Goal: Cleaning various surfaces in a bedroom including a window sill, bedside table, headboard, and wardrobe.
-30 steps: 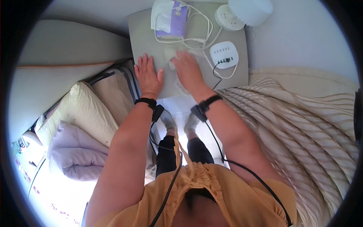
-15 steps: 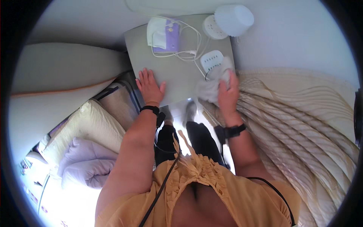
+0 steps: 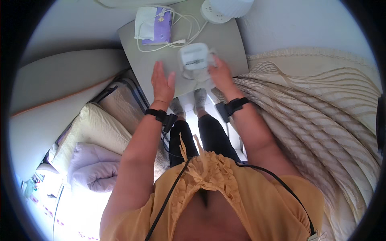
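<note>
A pale cloth point(image 3: 203, 76) is in my right hand point(image 3: 222, 74), whose fingers are closed on its edge at the right. The cloth lies around and below a white rounded socket block point(image 3: 194, 54) with dark slots. Both are smeared by motion, and I cannot tell whether my right fingers also grip the block. My left hand point(image 3: 162, 85) is open and holds nothing, its fingers stretched forward and thumb apart, just left of the block. Under them is the grey-green top of a small table point(image 3: 138, 50).
A purple and white tissue pack point(image 3: 157, 28) lies at the back left of the table, with a white cable point(image 3: 193, 23) looped over it. A round white lamp base point(image 3: 215, 13) stands at the back right. A beige curtain point(image 3: 289, 104) hangs right; pillows point(image 3: 100, 124) lie left.
My right hand has moved left with the cloth, and the socket block has shifted left across the table. My left hand, earlier flat on the tabletop, has lifted and turned toward the block.
</note>
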Demonstrator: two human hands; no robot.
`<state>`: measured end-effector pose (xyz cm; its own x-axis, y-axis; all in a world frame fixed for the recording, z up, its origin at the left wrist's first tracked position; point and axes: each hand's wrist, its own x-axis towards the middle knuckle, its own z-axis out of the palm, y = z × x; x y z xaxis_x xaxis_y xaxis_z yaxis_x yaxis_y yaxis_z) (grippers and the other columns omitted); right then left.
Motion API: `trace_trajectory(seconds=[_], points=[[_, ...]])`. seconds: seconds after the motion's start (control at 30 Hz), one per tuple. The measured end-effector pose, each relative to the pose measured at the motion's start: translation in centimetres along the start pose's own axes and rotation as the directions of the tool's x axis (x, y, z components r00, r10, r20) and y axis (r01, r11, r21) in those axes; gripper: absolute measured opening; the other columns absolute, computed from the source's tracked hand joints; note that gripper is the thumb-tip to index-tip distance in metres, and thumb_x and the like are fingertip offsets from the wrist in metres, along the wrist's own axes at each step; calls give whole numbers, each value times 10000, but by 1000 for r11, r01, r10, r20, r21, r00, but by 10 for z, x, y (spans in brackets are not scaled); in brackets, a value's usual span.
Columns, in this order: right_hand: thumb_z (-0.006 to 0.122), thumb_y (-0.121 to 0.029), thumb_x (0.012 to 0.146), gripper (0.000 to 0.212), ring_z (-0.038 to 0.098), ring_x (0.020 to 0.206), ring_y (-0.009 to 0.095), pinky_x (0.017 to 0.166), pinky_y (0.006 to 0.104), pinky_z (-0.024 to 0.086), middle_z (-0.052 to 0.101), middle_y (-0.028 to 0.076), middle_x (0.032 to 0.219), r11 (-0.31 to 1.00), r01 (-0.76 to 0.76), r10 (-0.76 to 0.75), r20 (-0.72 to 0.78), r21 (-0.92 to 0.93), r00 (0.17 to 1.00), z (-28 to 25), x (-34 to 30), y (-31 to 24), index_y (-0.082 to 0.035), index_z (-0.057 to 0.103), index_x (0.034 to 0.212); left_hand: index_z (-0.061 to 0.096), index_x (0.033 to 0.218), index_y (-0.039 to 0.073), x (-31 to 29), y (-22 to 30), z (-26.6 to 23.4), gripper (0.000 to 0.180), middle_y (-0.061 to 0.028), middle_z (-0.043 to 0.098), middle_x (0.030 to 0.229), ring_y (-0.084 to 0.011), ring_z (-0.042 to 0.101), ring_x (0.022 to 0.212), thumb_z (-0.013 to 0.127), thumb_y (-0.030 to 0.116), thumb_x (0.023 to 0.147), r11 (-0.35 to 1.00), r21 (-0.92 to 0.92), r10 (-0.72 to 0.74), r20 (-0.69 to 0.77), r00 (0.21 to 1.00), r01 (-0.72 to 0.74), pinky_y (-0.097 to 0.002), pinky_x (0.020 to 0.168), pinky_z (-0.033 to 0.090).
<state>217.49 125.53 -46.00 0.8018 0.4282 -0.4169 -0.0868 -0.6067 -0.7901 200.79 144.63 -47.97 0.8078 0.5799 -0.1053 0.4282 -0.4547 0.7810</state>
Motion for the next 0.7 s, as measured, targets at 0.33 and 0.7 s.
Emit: trace_trajectory(seconds=[0.33, 0.7], points=[[646, -162, 887, 483, 519, 1259, 395, 1090, 456, 407, 572, 223, 1336, 971, 129, -171, -210, -200, 963, -19, 17, -33, -56, 570, 1351, 332, 1488, -39, -11, 5, -12, 922, -274, 383, 1515, -421, 358, 1415, 822, 312, 790, 972, 109, -203, -66, 977, 209, -450, 1179, 302], [582, -116, 884, 304, 535, 1219, 325, 988, 493, 459, 600, 98, 1312, 569, 552, -542, 227, -609, 809, 15, -13, 13, -165, 702, 1158, 260, 1539, 10, -15, -1, 6, 996, -255, 332, 1555, -417, 325, 1435, 823, 342, 789, 983, 154, -97, -55, 994, 104, -468, 1178, 275]])
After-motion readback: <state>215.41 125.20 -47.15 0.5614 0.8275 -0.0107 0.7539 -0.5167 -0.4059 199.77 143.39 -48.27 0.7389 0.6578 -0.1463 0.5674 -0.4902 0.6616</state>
